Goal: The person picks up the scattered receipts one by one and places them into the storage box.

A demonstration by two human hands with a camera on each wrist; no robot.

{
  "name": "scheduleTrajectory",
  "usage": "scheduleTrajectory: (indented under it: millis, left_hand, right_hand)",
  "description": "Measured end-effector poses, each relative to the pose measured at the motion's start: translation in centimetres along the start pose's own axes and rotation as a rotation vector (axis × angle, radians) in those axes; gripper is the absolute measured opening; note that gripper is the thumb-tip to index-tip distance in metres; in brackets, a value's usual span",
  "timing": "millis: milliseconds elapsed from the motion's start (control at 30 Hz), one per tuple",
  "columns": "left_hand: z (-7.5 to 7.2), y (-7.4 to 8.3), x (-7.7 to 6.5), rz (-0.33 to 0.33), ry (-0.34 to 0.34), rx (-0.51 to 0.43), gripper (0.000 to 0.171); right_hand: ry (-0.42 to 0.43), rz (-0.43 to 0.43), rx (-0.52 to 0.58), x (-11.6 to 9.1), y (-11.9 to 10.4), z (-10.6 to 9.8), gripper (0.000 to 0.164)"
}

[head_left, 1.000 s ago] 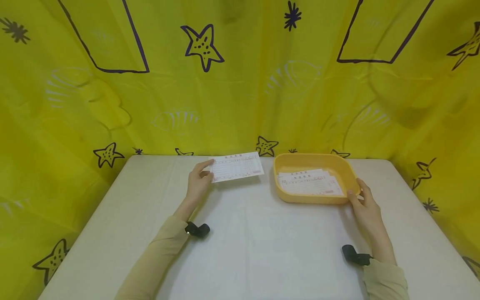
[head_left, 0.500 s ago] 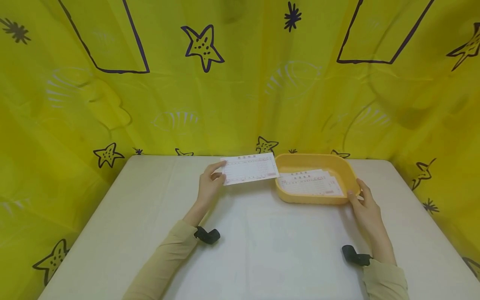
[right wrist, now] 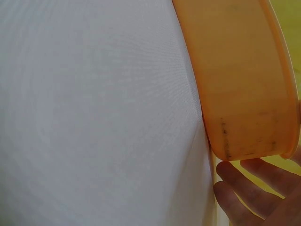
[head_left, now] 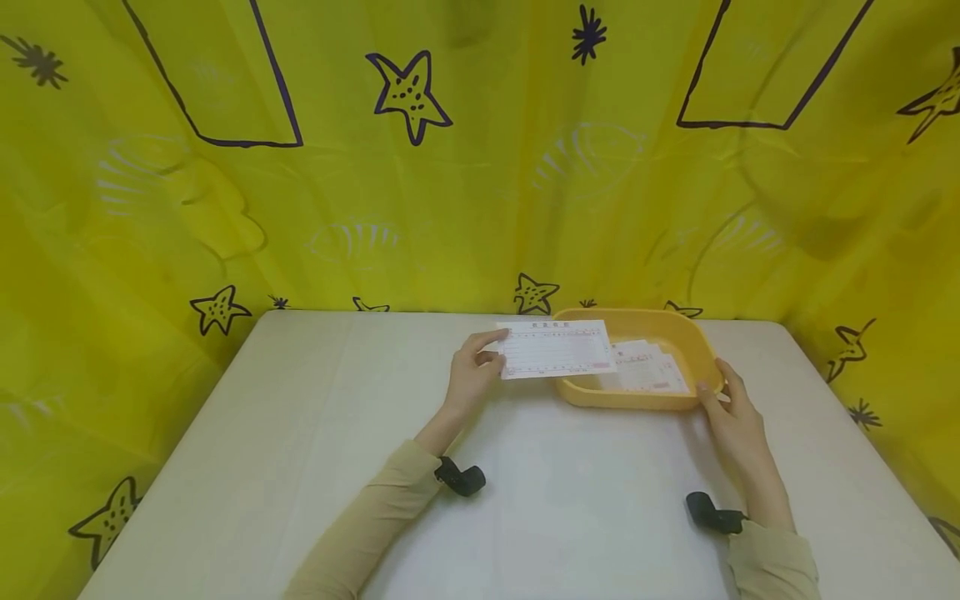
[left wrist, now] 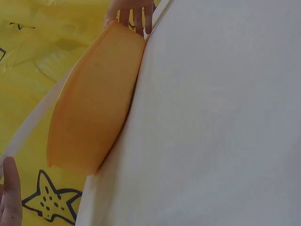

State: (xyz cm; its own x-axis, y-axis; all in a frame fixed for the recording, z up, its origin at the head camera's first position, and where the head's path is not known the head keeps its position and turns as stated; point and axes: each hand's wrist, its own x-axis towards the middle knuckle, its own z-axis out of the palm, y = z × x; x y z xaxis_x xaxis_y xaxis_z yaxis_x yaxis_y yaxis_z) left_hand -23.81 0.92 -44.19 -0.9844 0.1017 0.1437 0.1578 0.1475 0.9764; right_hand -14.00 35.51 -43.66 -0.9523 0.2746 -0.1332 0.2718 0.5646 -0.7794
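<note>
My left hand [head_left: 472, 377] pinches a white printed paper form [head_left: 557, 350] by its left edge, thumb against fingers. The form's right part overlaps the left side of a yellow plastic tub [head_left: 626, 402] in the head view. Inside the tub lie several similar forms [head_left: 651, 373], partly covered by the held one. At the tub's right end my right hand [head_left: 738, 421] grips the rim, its thumb at the front corner. In the right wrist view, the fingers [right wrist: 254, 193] reach the tub's outer end wall. The left wrist view shows the held form [left wrist: 35, 120] edge-on.
The tub stands on a white-covered table [head_left: 585, 500], near its back edge. Behind it hangs a yellow curtain [head_left: 465, 183] with starfish drawings, which also runs along both sides. Each wrist wears a black camera mount [head_left: 461, 477].
My left hand has carried the paper form to the right, from beside the tub to overlapping its left side in the head view. My right hand and the tub have stayed put.
</note>
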Motion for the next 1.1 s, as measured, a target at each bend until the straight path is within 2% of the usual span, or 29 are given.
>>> scheduleTrajectory:
  millis: [267,533,633,867,1100]
  left_hand:
    - [4.1,1.0,0.5,-0.005,-0.085,-0.019,0.04]
    - [7.5,2.6,1.6,0.066,-0.127,0.067,0.04]
    - [8.5,3.0,2.0,0.059,-0.147,0.09,0.041]
    - [10.8,3.6,2.8,0.089,-0.177,0.146,0.041]
    - [12.6,4.1,2.9,0.03,-0.195,0.191,0.042]
  right_hand:
    - [0.001,-0.011,-0.004,0.0,0.1,0.0,0.071]
    - [0.011,-0.017,-0.013,-0.1,-0.1,0.0,0.07]
    - [0.017,-0.022,-0.013,-0.1,-0.1,0.0,0.07]
    - [0.025,-0.031,-0.007,-0.1,-0.2,0.0,0.069]
    - [0.023,-0.035,-0.009,-0.2,-0.1,0.1,0.07]
